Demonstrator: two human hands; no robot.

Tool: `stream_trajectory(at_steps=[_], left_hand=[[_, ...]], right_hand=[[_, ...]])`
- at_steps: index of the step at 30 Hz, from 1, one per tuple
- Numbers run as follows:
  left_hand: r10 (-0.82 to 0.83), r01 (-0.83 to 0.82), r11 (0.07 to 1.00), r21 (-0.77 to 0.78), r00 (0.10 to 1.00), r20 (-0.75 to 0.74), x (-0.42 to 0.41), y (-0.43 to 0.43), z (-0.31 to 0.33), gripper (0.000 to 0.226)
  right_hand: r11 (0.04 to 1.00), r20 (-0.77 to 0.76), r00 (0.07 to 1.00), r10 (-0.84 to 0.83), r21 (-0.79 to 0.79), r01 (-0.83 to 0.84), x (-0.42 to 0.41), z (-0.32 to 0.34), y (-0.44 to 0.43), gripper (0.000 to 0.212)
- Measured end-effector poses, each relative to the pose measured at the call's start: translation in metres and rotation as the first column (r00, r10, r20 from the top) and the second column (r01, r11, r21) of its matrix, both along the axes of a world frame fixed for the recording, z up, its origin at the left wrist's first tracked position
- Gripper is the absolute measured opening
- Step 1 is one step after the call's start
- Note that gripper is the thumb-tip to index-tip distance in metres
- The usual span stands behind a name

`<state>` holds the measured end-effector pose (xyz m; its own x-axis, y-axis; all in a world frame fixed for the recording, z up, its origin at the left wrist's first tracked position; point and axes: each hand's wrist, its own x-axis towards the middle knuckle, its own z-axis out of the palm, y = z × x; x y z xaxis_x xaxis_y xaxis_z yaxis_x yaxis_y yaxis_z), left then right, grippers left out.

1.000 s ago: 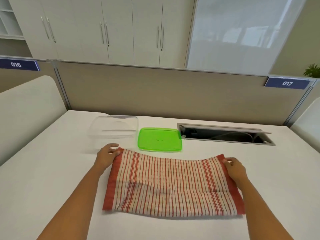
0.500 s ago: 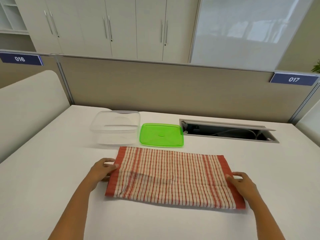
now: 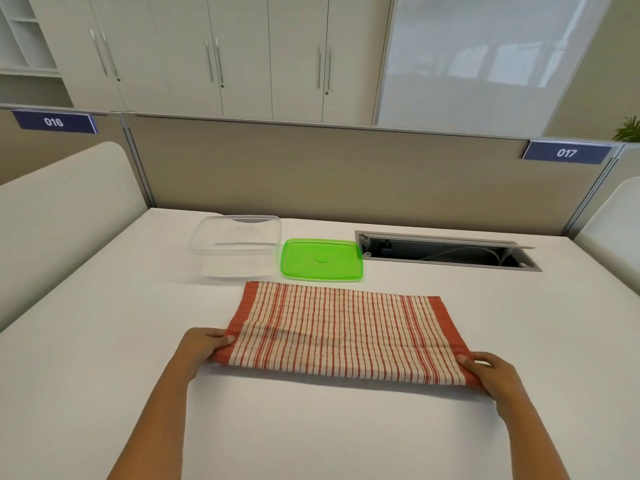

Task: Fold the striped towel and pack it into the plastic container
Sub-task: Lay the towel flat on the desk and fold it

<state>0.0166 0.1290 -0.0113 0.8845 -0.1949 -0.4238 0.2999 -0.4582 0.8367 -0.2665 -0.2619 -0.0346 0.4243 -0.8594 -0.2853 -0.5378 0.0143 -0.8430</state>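
The red-and-cream striped towel (image 3: 346, 329) lies folded in a long band across the middle of the white table. My left hand (image 3: 202, 348) pinches its near left corner. At the near right corner my right hand (image 3: 493, 374) grips the cloth, and the near edge is lifted slightly off the table. The clear plastic container (image 3: 235, 245) stands open and empty just beyond the towel's far left corner. Its green lid (image 3: 322, 259) lies flat to the right of it.
An open cable hatch (image 3: 446, 252) is sunk into the table at the back right. A beige partition (image 3: 329, 174) closes the far edge. White padded dividers (image 3: 59, 216) stand at both sides.
Both hands slid from the towel's far corners, down its sides, to its near corners. The towel now lies flatter, and its near edge has come up a little.
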Motion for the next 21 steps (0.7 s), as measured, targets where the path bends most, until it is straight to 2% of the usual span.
stream_trajectory(at_steps=[5,8,9,11,12,13,16,19,21], left_hand=[[-0.007,0.006,1.0,-0.013,1.0,-0.015,-0.003,0.001,-0.004,0.037],[-0.078,0.077,0.997,-0.02,0.995,-0.064,0.002,0.002,0.002,0.055],[-0.098,0.099,0.994,0.037,0.995,-0.026,0.004,0.0,0.003,0.062],[-0.151,0.107,0.961,0.253,0.975,0.161,0.005,-0.009,0.006,0.067],[-0.192,0.092,0.939,0.332,0.94,0.282,0.002,-0.018,0.007,0.065],[-0.228,0.085,0.934,0.348,0.89,0.394,-0.002,-0.029,0.007,0.06],[-0.347,0.183,0.931,0.317,0.717,0.605,-0.025,-0.071,0.0,0.05],[-0.559,0.278,0.822,0.497,0.559,0.613,-0.044,-0.108,-0.02,0.051],[-0.669,0.297,0.722,0.625,0.53,0.522,-0.047,-0.117,-0.036,0.054]], right_hand=[[0.996,-0.008,0.998,-0.058,-0.065,0.058,-0.002,-0.001,0.009,0.022],[0.993,-0.096,0.995,-0.024,-0.115,0.012,-0.001,0.006,0.014,0.035],[0.986,-0.156,0.988,-0.014,-0.166,-0.013,0.001,0.009,0.015,0.041],[0.946,-0.24,0.971,-0.018,-0.319,-0.061,0.009,0.013,0.019,0.048],[0.914,-0.249,0.969,-0.012,-0.395,-0.09,0.017,0.015,0.024,0.048],[0.876,-0.251,0.968,0.015,-0.463,-0.134,0.026,0.016,0.031,0.046],[0.756,-0.285,0.938,0.198,-0.564,-0.331,0.065,0.011,0.063,0.05],[0.68,-0.366,0.859,0.357,-0.529,-0.508,0.101,-0.004,0.095,0.058],[0.639,-0.445,0.79,0.422,-0.472,-0.607,0.115,-0.018,0.107,0.059]])
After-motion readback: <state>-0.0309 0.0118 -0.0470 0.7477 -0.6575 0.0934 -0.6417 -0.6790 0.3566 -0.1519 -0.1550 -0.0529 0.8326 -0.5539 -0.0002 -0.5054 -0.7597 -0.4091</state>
